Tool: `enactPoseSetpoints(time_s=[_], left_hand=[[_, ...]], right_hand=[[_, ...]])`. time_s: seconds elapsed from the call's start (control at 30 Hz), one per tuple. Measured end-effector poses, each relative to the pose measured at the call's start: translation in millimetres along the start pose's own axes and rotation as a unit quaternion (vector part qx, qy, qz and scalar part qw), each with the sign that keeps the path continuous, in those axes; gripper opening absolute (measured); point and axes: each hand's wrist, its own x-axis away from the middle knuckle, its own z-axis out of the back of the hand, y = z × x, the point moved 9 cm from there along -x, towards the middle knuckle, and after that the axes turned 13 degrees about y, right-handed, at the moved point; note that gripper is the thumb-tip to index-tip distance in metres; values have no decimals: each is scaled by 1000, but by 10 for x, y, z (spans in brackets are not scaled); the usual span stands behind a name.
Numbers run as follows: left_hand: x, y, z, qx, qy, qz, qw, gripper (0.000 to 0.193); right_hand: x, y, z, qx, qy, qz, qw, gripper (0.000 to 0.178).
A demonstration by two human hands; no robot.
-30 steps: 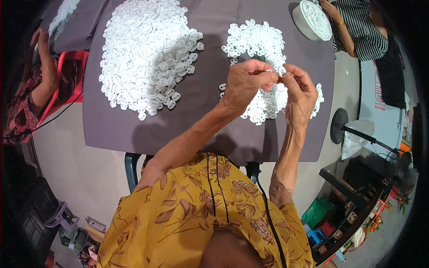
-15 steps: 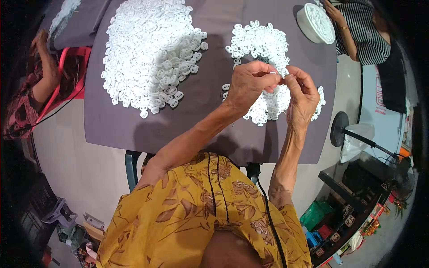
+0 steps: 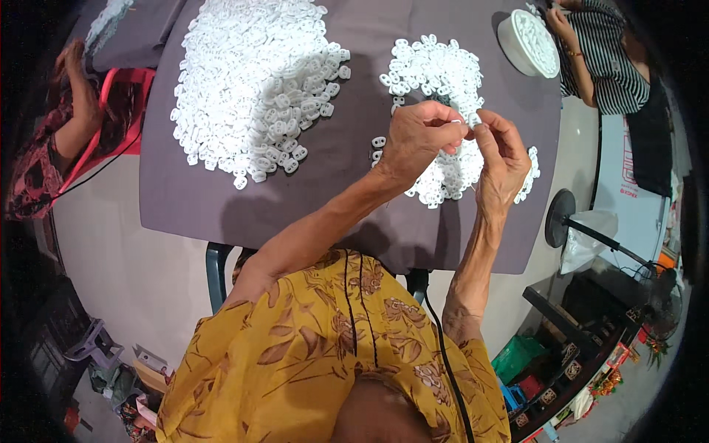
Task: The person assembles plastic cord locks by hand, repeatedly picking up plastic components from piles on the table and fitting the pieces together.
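Over the right part of the table, my left hand (image 3: 422, 140) and my right hand (image 3: 504, 164) meet fingertip to fingertip. My right thumb and forefinger pinch a small white plastic piece (image 3: 473, 119). Thumb and forefinger of my left hand are pressed together right beside it, with a bit of white at their tips too small to make out. Below and beyond both hands spreads a small pile of white two-holed plastic pieces (image 3: 436, 65). A dark grey bundle (image 3: 440, 97), partly hidden by my left hand, lies among them.
A much larger pile of the same pieces (image 3: 244, 88) covers the left of the grey-brown tablecloth (image 3: 332, 214). A white tub (image 3: 506, 37) of pieces stands far right, near a person in a striped top (image 3: 609, 59). Another person (image 3: 77, 122) sits left by a red chair (image 3: 103, 133).
The whole view has shifted slightly. My hands keep the same fingertip-to-fingertip pose, with the white piece still pinched in my right hand.
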Motion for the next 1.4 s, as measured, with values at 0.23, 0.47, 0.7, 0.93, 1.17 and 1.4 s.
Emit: enactPoseSetpoints(time_s=[0.23, 0.47, 0.7, 0.93, 1.17, 1.4], left_hand=[[1, -8, -18, 20, -10, -1, 1000, 17], [13, 28, -15, 23, 5, 0, 1000, 15], [14, 24, -34, 15, -4, -1, 1000, 15], [-3, -29, -10, 44, -6, 12, 999, 15], [3, -45, -29, 34, -7, 24, 999, 12], [13, -31, -19, 17, 2, 23, 1000, 12]], right_hand=[[4, 38, -4, 5, -11, -10, 1000, 18], [-15, 70, 42, -60, -2, -41, 997, 18], [-18, 57, 32, -20, -14, -17, 1000, 17], [-18, 61, 2, -14, -25, 1, 1000, 16], [-9, 145, 9, -57, -35, -63, 996, 17], [0, 171, 4, -83, -41, -80, 993, 17]])
